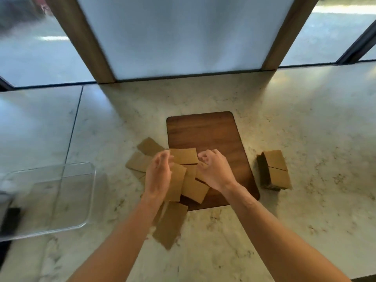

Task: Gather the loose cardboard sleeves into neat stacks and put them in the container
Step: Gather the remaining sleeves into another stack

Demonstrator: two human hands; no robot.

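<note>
Several flat brown cardboard sleeves [184, 156] lie loose and overlapping across the front left of a dark wooden board [205, 131] and the counter beside it. One sleeve [169, 223] lies nearer me, under my left forearm. A neat stack of sleeves [276, 169] stands on the counter right of the board. The clear plastic container [85, 202] sits at the left with nothing visible in it. My left hand [158, 176] is edge-on, fingers apart, against a sleeve in the pile. My right hand [213, 171] hovers over the pile with curled fingers; whether it grips a sleeve is hidden.
The counter [305, 123] is pale marbled stone, with a seam [73, 127] running back on the left. Windows and a frosted panel between wooden posts [105, 64] close the far edge. A dark object [10, 220] sits at the left edge by the container.
</note>
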